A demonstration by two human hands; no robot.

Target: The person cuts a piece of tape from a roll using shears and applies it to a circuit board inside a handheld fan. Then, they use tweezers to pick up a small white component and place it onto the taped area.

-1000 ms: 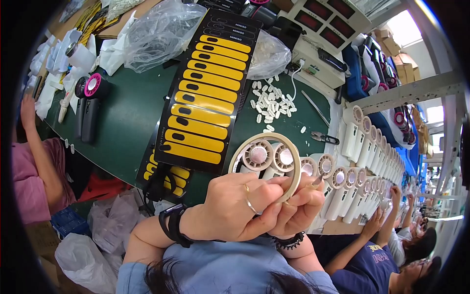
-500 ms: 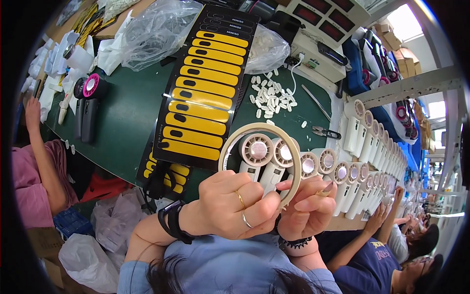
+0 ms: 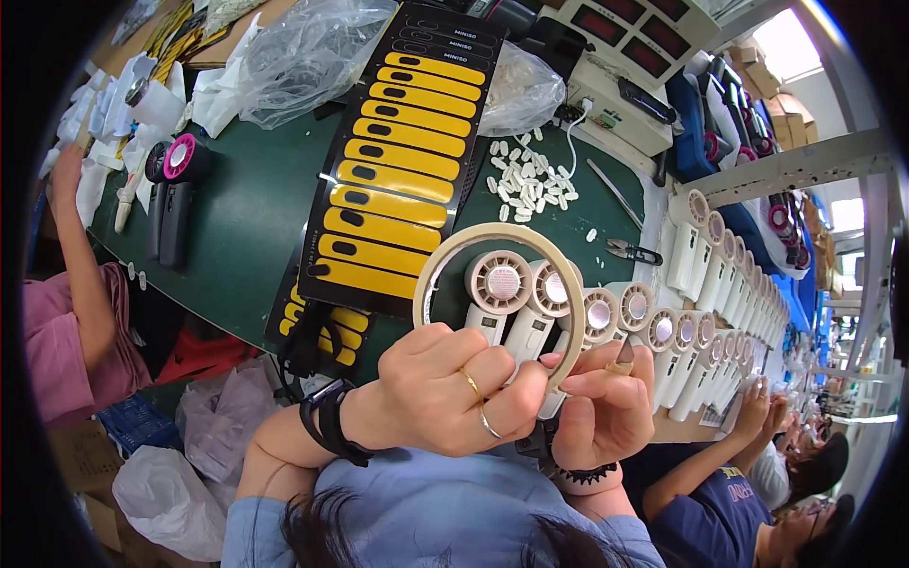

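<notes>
Plainly, both hands are raised together before the worker's chest, over the near edge of the green surface (image 3: 241,227). The left hand (image 3: 464,388) is closed, its fingers curled at the lower part of a cream ring (image 3: 502,230), which it holds tilted up toward the camera. The right hand (image 3: 606,398) is partly closed, fingers bent, with thumb and forefinger at the ring's lower right edge; whether they pinch it cannot be determined. A black wristband (image 3: 333,421) is noted on the left wrist and a coiled black band (image 3: 587,473) on the right. Through the ring's opening, heads of white handheld fans (image 3: 500,282) are visible; further units lie in rows running off to the right. Left of the ring lies a black sheet (image 3: 396,175) bearing yellow elongated pieces. Beyond the ring is a loose pile of small white oval pieces (image 3: 533,180), with black snips (image 3: 634,252) and a slim metal tool (image 3: 615,194) to its right. A dark fan with a pink rim (image 3: 170,218) lies at far left, near a co-worker's forearm (image 3: 80,275). A clear plastic bag (image 3: 308,62) sits toward the back.
</notes>
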